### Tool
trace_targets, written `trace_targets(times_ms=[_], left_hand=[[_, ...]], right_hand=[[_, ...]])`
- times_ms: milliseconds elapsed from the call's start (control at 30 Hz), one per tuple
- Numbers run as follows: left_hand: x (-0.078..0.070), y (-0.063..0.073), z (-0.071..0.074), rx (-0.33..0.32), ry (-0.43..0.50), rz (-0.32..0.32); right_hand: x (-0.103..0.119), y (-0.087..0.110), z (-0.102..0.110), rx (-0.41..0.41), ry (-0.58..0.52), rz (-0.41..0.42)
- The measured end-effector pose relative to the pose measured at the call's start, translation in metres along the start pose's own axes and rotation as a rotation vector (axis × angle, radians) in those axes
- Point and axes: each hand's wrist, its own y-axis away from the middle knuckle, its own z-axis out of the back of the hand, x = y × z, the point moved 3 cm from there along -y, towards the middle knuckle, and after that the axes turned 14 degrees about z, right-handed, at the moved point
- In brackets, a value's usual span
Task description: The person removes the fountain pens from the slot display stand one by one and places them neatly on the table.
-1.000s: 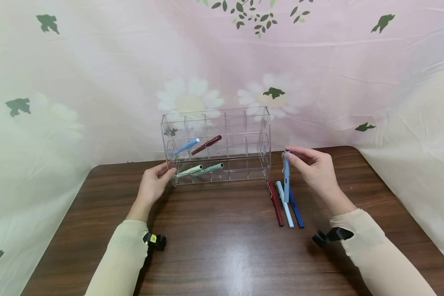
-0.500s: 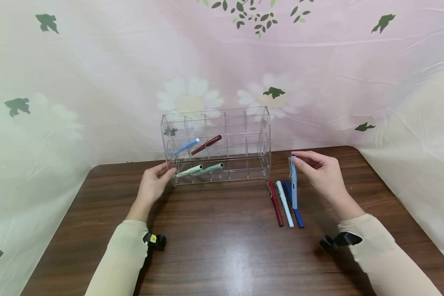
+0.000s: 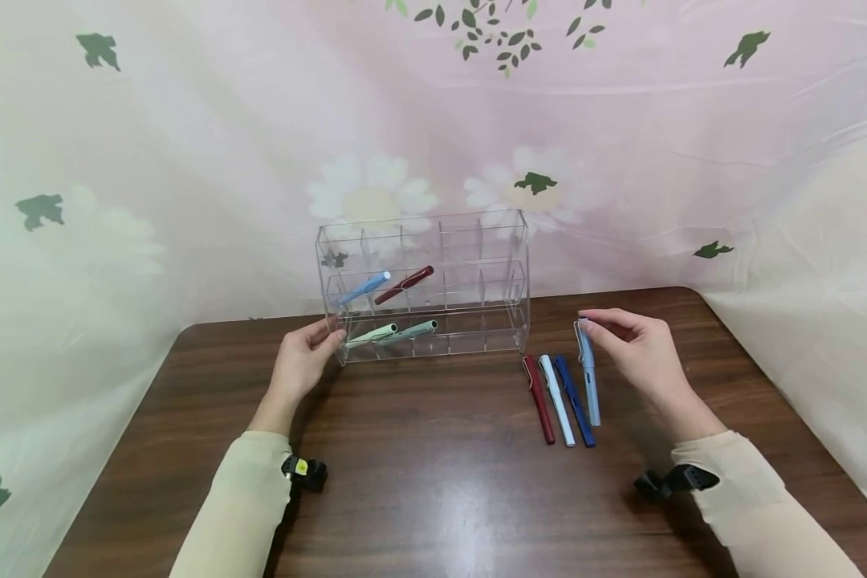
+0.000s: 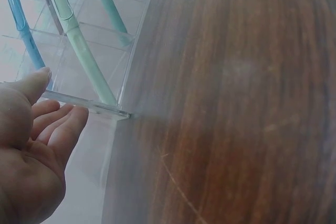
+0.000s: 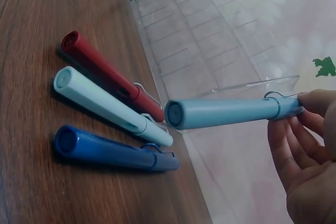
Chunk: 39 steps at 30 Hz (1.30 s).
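A smooth light-blue pen with a wire clip (image 3: 590, 377) is pinched at its clip end between the thumb and fingers of the right hand (image 3: 643, 347); its slender barrel is held below the fingertips, beside a dark-blue clipped pen (image 3: 575, 401) laid on the brown wood-grained table (image 3: 419, 466). A clear, compartmented rack (image 3: 462, 342) is gripped at its side wall by the left hand (image 3: 299, 363).

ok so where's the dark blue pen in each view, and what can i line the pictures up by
Head: dark blue pen right of centre, below mid-height.
Left wrist: not in it.
Right wrist: lower left, the lowest pen.
Shared landmark: the clear rack, in all three.
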Motion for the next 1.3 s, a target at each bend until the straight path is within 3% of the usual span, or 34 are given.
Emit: trace_targets(times_ms=[400,667,1300], left_hand=[[-0.004,-0.003,0.0,-0.003,-0.005,-0.004],[-0.002,-0.002,0.0,-0.008,-0.001,-0.004],[0.0,0.0,0.0,-0.003,-0.004,-0.005]], right_hand=[[-0.017,0.006,0.004,0.102,0.038,-0.073],[-0.035,0.013,0.0,0.156,0.056,-0.037],[-0.056,0.015,-0.011,0.28,0.104,-0.082]])
